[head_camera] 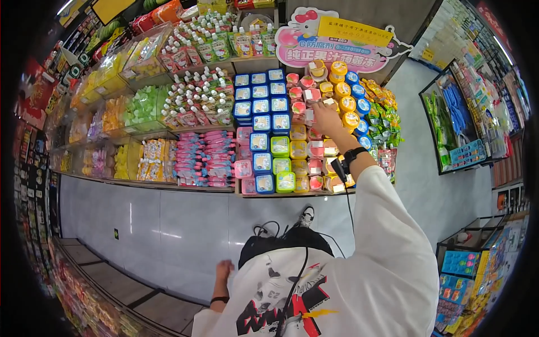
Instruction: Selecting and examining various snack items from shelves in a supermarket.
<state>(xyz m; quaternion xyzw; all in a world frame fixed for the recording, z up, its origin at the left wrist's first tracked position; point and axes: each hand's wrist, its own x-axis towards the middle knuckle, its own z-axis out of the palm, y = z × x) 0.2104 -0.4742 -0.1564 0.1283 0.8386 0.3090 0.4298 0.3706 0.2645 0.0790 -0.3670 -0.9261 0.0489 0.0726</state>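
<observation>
My right hand reaches over the right part of a stepped display shelf, fingers down among the jelly cups. Its fingertips are at a pink-red jelly cup with a white label; whether they grip it is hidden. Close by are yellow-lidded round cups stacked in a column, and round blue-lidded cups. To the left of that hand stand stacks of square blue-lidded tubs. My left hand hangs low by my side above the floor, its fingers curled; nothing shows in it.
Left along the display are spouted jelly pouches, pink packets and clear bins of wrapped sweets. A printed sign stands behind. Right are goods racks; behind me runs a low shelf. Cables hang near my legs.
</observation>
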